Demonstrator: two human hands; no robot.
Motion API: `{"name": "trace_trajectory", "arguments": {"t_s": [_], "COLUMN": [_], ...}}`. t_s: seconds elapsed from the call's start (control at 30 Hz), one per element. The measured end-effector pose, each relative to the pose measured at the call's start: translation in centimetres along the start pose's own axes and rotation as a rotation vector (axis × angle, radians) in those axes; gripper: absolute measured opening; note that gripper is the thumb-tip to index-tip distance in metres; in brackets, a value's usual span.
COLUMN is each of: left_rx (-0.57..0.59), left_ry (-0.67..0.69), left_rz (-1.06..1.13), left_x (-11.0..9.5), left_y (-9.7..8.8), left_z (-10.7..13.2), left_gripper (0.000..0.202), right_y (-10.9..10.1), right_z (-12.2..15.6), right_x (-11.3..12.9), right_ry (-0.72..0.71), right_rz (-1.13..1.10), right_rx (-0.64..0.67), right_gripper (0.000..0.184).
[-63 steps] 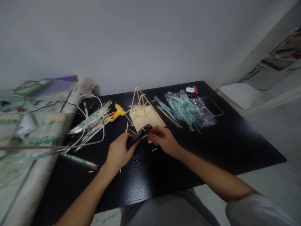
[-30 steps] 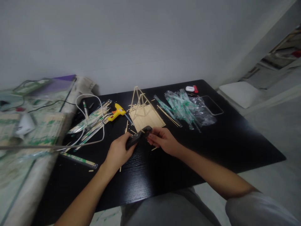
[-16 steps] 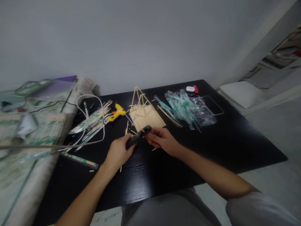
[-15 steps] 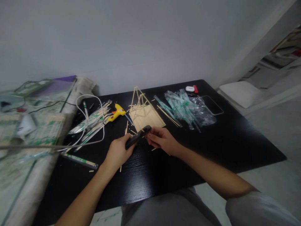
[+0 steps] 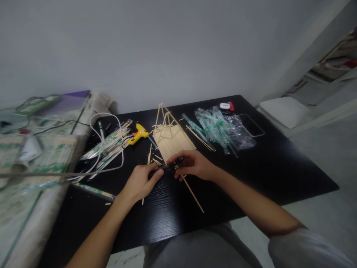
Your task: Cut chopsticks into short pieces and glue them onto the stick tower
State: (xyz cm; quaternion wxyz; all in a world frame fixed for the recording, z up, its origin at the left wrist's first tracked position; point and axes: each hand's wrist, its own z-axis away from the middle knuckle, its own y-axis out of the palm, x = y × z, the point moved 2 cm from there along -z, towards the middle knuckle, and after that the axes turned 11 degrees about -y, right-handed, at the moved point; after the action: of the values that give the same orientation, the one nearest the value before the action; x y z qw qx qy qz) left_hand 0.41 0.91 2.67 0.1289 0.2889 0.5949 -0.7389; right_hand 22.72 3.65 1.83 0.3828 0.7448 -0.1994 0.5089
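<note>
My left hand [image 5: 142, 184] is closed around one end of a slim black hand tool [image 5: 167, 167]; its exact kind is unclear. At the tool's other end my right hand [image 5: 196, 165] has bent fingers, gripping a thin wooden stick [image 5: 193, 195] that slants down toward the near edge. Its fingertips also touch the tool, and their exact contact is partly hidden. Just beyond both hands lies a flat base of wooden sticks [image 5: 174, 141], with an upright stick frame [image 5: 161, 113] at its far end.
Left of the base lie a yellow glue gun [image 5: 138, 134], wrapped chopsticks [image 5: 110, 143] and a white cable [image 5: 122, 149]. Clear and green wrappers [image 5: 214, 126], a phone [image 5: 252, 125] and a white case [image 5: 224, 105] are at right on the black table [image 5: 267, 171]. Offcuts [image 5: 157, 159] lie near my left hand.
The tool has turned to lie flatter, and my right fingers have moved over its far end. A long stick now shows below my right hand.
</note>
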Motion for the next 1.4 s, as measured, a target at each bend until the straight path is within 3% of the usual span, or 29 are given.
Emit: {"name": "trace_trajectory", "arguments": {"t_s": [0.17, 0.93, 1.27, 1.4], "left_rx": [-0.071, -0.019, -0.049, -0.048], "left_ry": [0.004, -0.065, -0.155, -0.26], "left_rz": [-0.039, -0.038, -0.15, -0.23], "left_x": [0.03, -0.24, -0.14, 0.42], "left_y": [0.08, -0.17, -0.27, -0.45], "left_z": [-0.02, 0.23, -0.03, -0.43], "left_gripper": [0.041, 0.053, 0.059, 0.064], "right_y": [0.18, 0.34, -0.14, -0.45], "right_z": [-0.07, -0.14, -0.15, -0.22], "right_x": [0.29, -0.19, -0.29, -0.14], "right_ry": [0.042, 0.103, 0.091, 0.055], "right_rz": [-0.023, -0.116, -0.076, -0.048], "right_rx": [-0.007, -0.073, -0.083, -0.114], "right_gripper": [0.041, 0.04, 0.048, 0.055]}}
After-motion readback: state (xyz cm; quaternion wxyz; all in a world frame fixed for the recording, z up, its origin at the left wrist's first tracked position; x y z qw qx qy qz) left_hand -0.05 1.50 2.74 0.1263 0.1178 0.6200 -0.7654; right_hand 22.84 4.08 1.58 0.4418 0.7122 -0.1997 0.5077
